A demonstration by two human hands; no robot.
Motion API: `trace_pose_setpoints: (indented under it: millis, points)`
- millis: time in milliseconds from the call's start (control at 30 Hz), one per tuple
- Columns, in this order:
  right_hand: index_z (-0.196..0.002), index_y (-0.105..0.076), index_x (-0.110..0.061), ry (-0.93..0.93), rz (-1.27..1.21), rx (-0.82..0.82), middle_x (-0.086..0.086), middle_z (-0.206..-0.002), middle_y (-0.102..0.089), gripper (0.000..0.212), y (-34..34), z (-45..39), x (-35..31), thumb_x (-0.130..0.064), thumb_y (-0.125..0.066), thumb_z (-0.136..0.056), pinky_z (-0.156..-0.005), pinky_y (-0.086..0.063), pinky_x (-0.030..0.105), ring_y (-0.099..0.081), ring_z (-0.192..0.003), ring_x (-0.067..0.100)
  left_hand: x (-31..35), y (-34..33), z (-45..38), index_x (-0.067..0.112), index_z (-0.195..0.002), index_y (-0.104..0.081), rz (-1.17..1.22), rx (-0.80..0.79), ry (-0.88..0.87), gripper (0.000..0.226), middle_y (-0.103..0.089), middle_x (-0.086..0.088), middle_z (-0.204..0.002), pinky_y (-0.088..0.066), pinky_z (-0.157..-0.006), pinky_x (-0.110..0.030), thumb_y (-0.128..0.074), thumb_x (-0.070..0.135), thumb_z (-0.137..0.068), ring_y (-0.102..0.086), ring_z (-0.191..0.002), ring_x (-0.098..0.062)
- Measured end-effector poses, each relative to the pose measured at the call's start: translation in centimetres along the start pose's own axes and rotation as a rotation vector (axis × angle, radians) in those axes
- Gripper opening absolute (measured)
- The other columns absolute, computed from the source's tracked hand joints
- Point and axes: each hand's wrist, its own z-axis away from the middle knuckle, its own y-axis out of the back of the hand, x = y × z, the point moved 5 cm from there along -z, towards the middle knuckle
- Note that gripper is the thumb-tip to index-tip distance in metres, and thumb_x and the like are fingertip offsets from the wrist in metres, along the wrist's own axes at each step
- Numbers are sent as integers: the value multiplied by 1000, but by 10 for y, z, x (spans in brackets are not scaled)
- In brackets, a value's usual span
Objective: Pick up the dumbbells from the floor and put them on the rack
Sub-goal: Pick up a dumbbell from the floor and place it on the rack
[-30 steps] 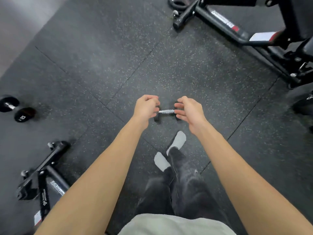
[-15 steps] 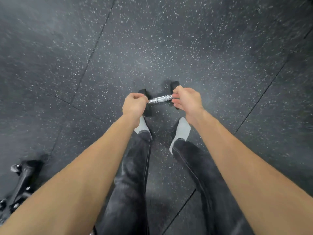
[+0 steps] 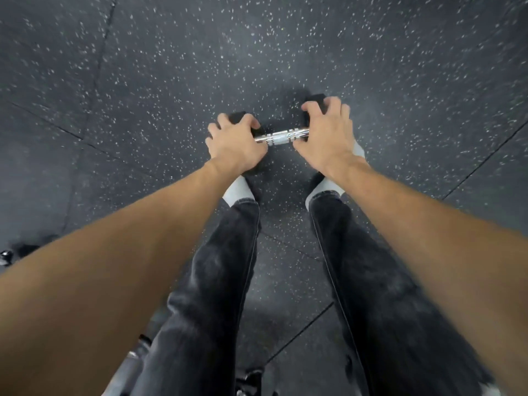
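Observation:
A dumbbell (image 3: 281, 136) with black heads and a shiny knurled metal handle lies on the speckled black rubber floor just in front of my feet. My left hand (image 3: 235, 141) grips its left head, fingers curled over the top. My right hand (image 3: 325, 132) grips the right head the same way, fingers spread over it. Both heads are mostly hidden under my hands; only the handle shows clearly. The rack is not in view.
My legs in dark jeans and grey socks (image 3: 238, 190) stand right behind the dumbbell. Part of a black metal frame (image 3: 8, 254) shows at the left edge, and more dark equipment at the bottom (image 3: 137, 347). Floor mat seams run diagonally.
The view has dropped closer to the floor. Both hands have shifted outward from the handle's ends onto the dumbbell's heads. The second dumbbell and the machines have left the view.

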Motion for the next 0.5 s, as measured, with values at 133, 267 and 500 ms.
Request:
trace_pose_setpoints:
  millis: [133, 267, 500]
  points:
    - [-152, -34, -26, -25, 150, -96, 21, -158, -21, 84, -20, -18, 8, -35, -80, -83, -107, -39, 51, -34, -136, 40, -2, -16, -24, 39, -141, -43, -107, -73, 62, 64, -29, -16, -146, -36, -106, -56, -69, 47, -83, -37, -129, -42]
    - [-156, -27, -34, -117, 37, -129, 21, -162, -10, 96, -37, -35, 14, -17, -84, -81, -101, -49, 47, -40, -128, 39, -9, -36, -45, 41, -138, -47, 47, -178, 143, 63, -32, -14, -140, -50, -98, -51, -73, 34, -82, -56, -107, -34]
    - [-163, -12, -36, -345, -473, 53, -11, -95, -55, 109, -44, -53, 46, 2, -71, -79, -79, -57, 30, -62, -75, 14, -48, -66, -56, 56, -153, -7, 625, 187, 309, 119, -48, 22, -80, -37, -59, -21, -78, 12, -68, -43, -64, 6]
